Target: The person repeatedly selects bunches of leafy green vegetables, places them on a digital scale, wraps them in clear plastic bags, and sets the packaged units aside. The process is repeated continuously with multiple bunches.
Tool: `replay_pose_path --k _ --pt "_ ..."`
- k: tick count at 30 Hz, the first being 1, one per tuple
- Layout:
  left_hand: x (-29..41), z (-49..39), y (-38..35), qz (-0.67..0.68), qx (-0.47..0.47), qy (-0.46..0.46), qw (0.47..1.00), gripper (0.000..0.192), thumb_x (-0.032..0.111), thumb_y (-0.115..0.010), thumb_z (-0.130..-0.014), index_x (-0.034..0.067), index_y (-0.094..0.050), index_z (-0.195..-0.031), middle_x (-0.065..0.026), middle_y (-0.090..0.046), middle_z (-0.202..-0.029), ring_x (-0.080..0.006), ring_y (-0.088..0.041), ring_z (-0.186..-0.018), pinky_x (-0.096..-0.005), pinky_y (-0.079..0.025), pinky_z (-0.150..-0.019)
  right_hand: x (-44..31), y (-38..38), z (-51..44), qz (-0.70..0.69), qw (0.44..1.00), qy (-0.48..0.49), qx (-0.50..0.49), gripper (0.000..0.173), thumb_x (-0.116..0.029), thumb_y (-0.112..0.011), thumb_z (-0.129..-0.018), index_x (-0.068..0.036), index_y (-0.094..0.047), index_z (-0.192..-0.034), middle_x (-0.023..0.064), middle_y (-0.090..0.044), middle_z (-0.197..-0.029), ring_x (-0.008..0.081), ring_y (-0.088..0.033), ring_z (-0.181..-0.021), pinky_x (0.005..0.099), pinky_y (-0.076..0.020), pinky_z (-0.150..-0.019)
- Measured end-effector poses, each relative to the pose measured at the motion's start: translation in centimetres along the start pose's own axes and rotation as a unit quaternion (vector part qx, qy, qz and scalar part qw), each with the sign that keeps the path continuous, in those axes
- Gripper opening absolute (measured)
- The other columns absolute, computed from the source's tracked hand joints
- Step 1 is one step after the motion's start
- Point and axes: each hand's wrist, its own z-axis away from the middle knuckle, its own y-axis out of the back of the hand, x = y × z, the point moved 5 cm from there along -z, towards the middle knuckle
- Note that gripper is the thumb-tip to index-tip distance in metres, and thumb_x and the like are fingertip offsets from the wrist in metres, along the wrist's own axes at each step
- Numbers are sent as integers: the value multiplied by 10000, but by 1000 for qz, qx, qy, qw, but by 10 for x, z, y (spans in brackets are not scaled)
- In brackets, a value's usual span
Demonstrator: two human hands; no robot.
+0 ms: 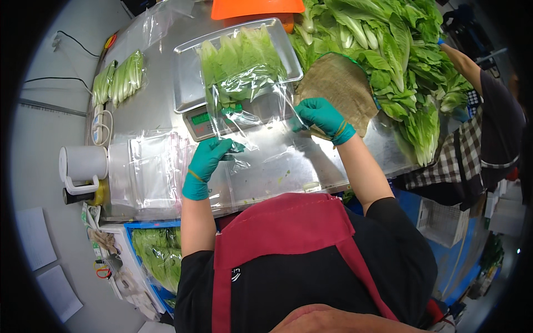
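Several heads of leafy green lettuce (243,62) lie side by side, partly inside a clear plastic bag (250,110), on the metal tray (187,79) of a digital scale (198,125). The bag's mouth points towards me. My left hand (210,160), in a green glove, pinches the near left edge of the bag below the scale. In the other green glove, my right hand (320,118) grips the bag's right edge, beside a brown cloth (339,89). The gloves' fingertips are partly hidden by shiny plastic.
Loose lettuce (399,54) is heaped at the right, near a co-worker's arm (464,62). Flat clear bags (154,166) lie at the left by a white container (85,162). Two packed bundles (127,77) sit further back. An orange tub (258,8) stands behind the scale.
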Motion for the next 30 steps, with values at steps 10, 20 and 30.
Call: replay_pose_path --k 10,20,30 --pt "71 14 50 -507 347 -359 703 638 143 -760 -774 123 -525 -1368 -134 -480 -1404 -272 -570 -1110 -385 -455 -966 -70 6 12 534 678 457 218 430 -158 -654 -875 -72 -550 -1284 128 -597 -1249 320 -585 -1115 359 -516 -900" --pt "-3 20 0 -28 110 -103 988 429 342 -518 -1001 -17 -713 -869 -76 -689 -757 -111 -605 -599 -245 -487 -581 -7 -37 6 143 976 125 -103 419 -378 -513 -994 -10 -692 -904 85 -699 -737 170 -646 -610 301 -518 -577" --pt "-43 62 -12 -78 413 -139 897 282 299 -624 -947 19 -653 -964 -94 -666 -907 -98 -600 -738 -276 -501 -646 116 -77 47 -119 966 -222 -66 577 -521 -427 -993 -23 -705 -903 80 -694 -708 164 -637 -530 265 -516 -491"
